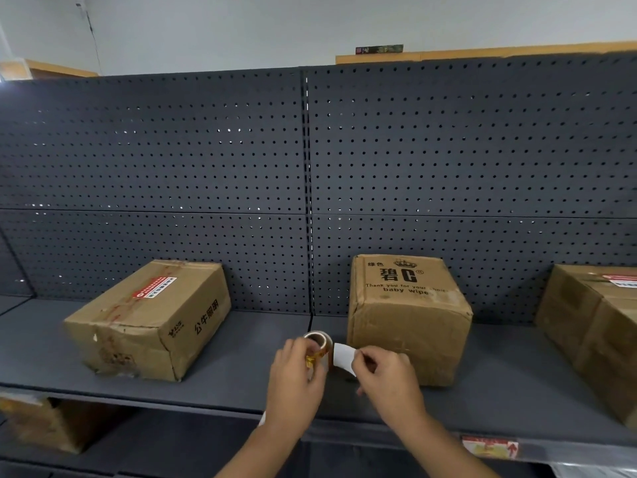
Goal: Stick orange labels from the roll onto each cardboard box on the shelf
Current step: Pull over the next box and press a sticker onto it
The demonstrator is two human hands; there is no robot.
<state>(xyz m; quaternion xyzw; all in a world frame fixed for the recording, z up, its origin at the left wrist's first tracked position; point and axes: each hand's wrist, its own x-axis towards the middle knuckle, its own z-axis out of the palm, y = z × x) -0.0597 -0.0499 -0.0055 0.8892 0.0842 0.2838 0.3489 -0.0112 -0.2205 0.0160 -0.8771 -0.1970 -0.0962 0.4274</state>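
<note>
My left hand grips the roll of orange labels above the front of the dark shelf. My right hand pinches the white loose end of the strip pulled out from the roll. Three cardboard boxes stand on the shelf: a left box with a red and white sticker on top, a middle box printed "baby wipe" just behind my right hand, and a right box cut off by the frame edge, also with a red sticker on top.
A dark pegboard wall backs the shelf. On the lower shelf at the left stands another cardboard box. A red and white tag is stuck on the shelf's front edge at the right.
</note>
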